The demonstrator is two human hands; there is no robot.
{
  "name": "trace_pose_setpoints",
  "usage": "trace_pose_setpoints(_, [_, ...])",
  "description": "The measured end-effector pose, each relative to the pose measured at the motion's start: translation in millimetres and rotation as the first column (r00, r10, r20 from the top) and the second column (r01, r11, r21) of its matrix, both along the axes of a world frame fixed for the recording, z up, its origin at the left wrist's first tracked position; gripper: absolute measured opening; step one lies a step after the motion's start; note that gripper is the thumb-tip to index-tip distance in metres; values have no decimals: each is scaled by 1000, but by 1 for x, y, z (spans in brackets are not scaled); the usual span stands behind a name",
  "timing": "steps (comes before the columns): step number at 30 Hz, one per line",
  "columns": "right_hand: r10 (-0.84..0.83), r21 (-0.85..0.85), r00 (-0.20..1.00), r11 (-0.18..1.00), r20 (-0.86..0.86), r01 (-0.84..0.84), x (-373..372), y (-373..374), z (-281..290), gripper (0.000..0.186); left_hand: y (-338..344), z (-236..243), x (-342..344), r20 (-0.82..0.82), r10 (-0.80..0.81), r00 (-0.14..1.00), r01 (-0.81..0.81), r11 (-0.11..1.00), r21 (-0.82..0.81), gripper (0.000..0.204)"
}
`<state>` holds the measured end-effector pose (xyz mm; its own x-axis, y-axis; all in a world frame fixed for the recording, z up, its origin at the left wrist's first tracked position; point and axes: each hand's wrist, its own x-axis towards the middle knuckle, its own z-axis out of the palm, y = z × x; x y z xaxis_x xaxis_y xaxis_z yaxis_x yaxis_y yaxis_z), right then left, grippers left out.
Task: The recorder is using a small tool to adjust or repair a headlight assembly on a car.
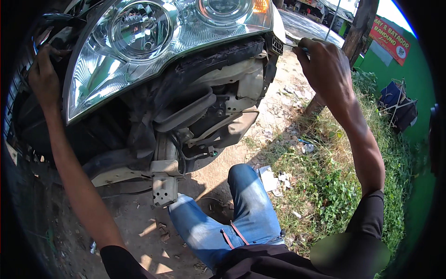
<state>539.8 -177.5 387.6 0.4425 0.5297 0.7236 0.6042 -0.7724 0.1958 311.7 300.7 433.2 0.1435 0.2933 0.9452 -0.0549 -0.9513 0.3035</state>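
Note:
A large clear car headlight (144, 35) fills the top of the view, at the front of a car with its bumper off. My left hand (45, 79) reaches into the dark space beside the headlight's left edge. Its fingers are bent together, and what they grip, if anything, cannot be made out. Off the headlight's right corner, my right hand (327, 67) is raised with thumb and fingers closed in a pinch. Whatever sits between those fingertips is too small to name. Under the lens runs a black plastic support (209, 60).
Bare metal bodywork and a bracket (165, 188) jut out below the headlight, over my knees (251, 190). Dusty ground with litter lies around me. To the right are grass and weeds (325, 186), a tree trunk (360, 28), a green wall (420, 83) and a red banner (390, 39).

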Motion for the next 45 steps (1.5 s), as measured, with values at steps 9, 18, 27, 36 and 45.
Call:
trace_pose_setpoints(9, [295,69,955,954,-40,-292,-14,23,-20,22,5,-14,21,39,-86,996,85,996,18,43])
trace_pose_setpoints(18, [318,99,943,946,-95,-309,-30,23,-4,20,-5,-10,13,89,-61,994,57,997,43,40])
trace_pose_setpoints(27, [202,-110,970,970,-134,-218,-11,28,-1,24,-20,-14,8,65,-160,985,160,987,-10,38])
trace_pose_setpoints(36, [59,-249,992,965,-116,-87,-21,30,-8,37,-23,-16,10,33,-143,989,144,989,-44,38])
trace_pose_setpoints(45, [-97,-456,966,889,-241,-25,-13,23,-38,32,-27,-14,11,58,-229,972,233,968,-87,37])
